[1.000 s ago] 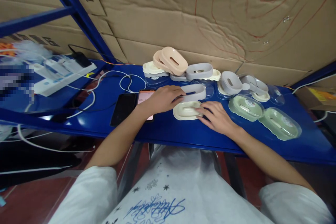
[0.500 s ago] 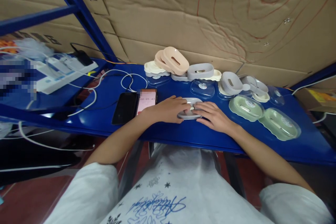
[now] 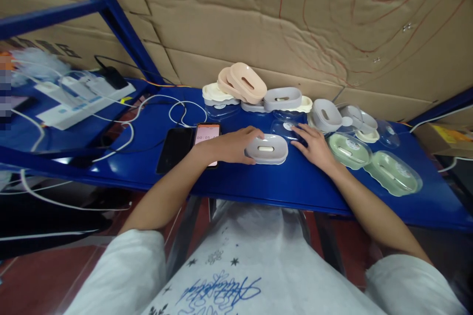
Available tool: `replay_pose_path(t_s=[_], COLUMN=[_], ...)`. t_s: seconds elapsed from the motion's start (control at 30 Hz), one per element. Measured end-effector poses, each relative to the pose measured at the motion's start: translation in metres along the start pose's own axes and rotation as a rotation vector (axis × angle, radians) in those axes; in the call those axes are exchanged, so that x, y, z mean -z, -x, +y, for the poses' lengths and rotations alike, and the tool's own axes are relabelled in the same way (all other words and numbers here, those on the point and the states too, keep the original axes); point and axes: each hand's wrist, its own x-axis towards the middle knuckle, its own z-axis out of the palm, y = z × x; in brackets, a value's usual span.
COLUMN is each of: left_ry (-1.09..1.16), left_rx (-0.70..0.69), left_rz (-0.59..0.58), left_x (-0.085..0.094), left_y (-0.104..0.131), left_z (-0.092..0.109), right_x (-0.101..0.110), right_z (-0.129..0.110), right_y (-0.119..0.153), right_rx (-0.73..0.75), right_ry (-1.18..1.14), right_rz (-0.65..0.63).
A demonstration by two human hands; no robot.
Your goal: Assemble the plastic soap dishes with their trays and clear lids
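Note:
A grey oval dish (image 3: 275,156) with a pale strip in its middle lies near the front of the blue table. My left hand (image 3: 238,145) grips its left end between thumb and fingers. My right hand (image 3: 313,145), fingers apart, is on the right edge of a clear lid (image 3: 283,129) behind the dish; whether it pinches the lid is unclear, though the fingers look spread. Two green dishes under clear covers, one (image 3: 347,150) beside my right hand and one (image 3: 393,173) farther right, rest on the table.
Peach dishes (image 3: 249,82) top a stack at the back, beside grey dishes (image 3: 283,99) and cream ones. Left of my hands lie a dark phone (image 3: 175,151) and a lit phone (image 3: 207,133). A white power strip (image 3: 84,108) and cables lie left; cardboard (image 3: 221,19) stands behind.
My right hand has left the grey dish and moved right and back to the clear lid, which has shifted slightly. My left hand stays at the dish's left end.

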Motion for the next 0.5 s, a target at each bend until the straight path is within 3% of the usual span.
replay_pose_path(t_s=[0.23, 0.4, 0.5], left_ry=[0.112, 0.137, 0.118], left_rx=[-0.015, -0.017, -0.038], left_rz=[0.161, 0.187, 0.161], left_x=[-0.013, -0.018, -0.018], left_y=[-0.011, -0.015, -0.015], left_z=[-0.008, -0.01, -0.01], right_x=[0.017, 0.011, 0.005], right_z=[-0.028, -0.05, -0.052], right_y=[0.005, 0.013, 0.014], right_rx=[0.009, 0.236, 0.296], right_ry=[-0.24, -0.259, -0.247], right_rz=[0.128, 0.059, 0.022])
